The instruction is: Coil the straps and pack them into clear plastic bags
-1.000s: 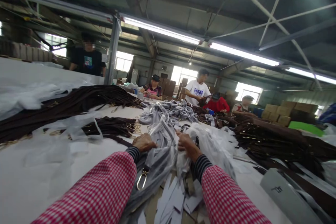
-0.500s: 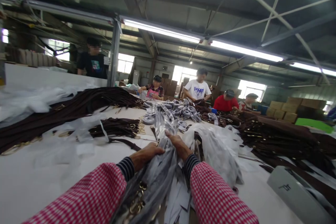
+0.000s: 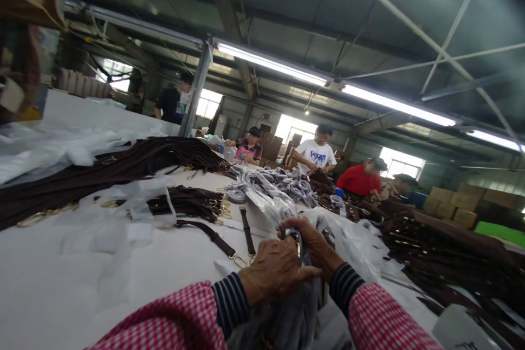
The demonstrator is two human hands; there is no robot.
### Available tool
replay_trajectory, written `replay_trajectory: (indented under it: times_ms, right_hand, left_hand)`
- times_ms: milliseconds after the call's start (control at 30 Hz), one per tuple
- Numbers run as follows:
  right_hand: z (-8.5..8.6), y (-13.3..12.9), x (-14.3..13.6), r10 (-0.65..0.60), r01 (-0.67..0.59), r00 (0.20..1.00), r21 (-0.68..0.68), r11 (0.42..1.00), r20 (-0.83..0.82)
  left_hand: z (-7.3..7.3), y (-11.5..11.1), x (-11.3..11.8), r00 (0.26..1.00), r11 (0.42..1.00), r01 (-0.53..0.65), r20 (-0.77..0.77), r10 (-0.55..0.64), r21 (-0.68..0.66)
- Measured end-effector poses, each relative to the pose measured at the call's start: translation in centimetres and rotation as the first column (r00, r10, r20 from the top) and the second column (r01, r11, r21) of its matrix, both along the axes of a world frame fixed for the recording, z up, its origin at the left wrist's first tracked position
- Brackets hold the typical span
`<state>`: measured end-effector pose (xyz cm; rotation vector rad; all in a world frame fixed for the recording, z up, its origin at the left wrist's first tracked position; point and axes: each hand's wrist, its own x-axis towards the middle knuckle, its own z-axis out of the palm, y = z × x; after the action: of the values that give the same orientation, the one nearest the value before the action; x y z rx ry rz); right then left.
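My left hand [image 3: 273, 268] and my right hand [image 3: 315, 245] meet over the near part of the table, both closed on a plastic-wrapped strap [image 3: 293, 303]. A gold metal clasp [image 3: 298, 243] shows between my fingers. Clear plastic [image 3: 270, 202] stretches from my hands toward a pile of coiled, wrapped straps [image 3: 295, 183]. To the left of my hands lie a short dark brown strap [image 3: 247, 229] and a longer brown strap [image 3: 209, 233], each with a gold clip. My hands and sleeves hide much of the bundle beneath them.
Long brown straps [image 3: 135, 161] and crumpled white plastic [image 3: 74, 145] cover the left side of the white table [image 3: 164, 284]. Stacked brown pieces [image 3: 459, 246] fill the right, beside more clear plastic [image 3: 369, 246]. Several people are across the table; cartons [image 3: 451, 202] stand behind.
My hands have moved right and come together, the left now overlapping the right. A gold clasp has appeared between them. The view has shifted, and a short strap shows left of my hands.
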<state>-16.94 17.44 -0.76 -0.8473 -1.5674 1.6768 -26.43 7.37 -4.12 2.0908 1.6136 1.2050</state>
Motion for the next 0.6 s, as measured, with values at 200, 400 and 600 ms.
replay_trajectory:
  times_ms: [200, 400, 600]
  right_hand:
    - [6.9, -1.2, 2.5, -0.017, 0.009, 0.999, 0.212, 0.977, 0.037]
    - [15.2, -5.3, 4.8, 0.017, -0.081, 0.992, 0.509, 0.857, 0.129]
    - [21.4, -12.1, 7.7, -0.038, -0.155, 0.969, 0.716, 0.681, 0.245]
  left_hand:
    - [-1.4, 1.2, -5.6, 0.985, 0.986, -0.12, 0.142, 0.102, 0.118]
    - [-2.6, 4.1, -10.1, 0.894, 0.843, -0.447, 0.175, 0.412, 0.299]
    - [-0.1, 8.0, -6.3, 0.823, 0.736, -0.568, 0.252, 0.509, 0.368]
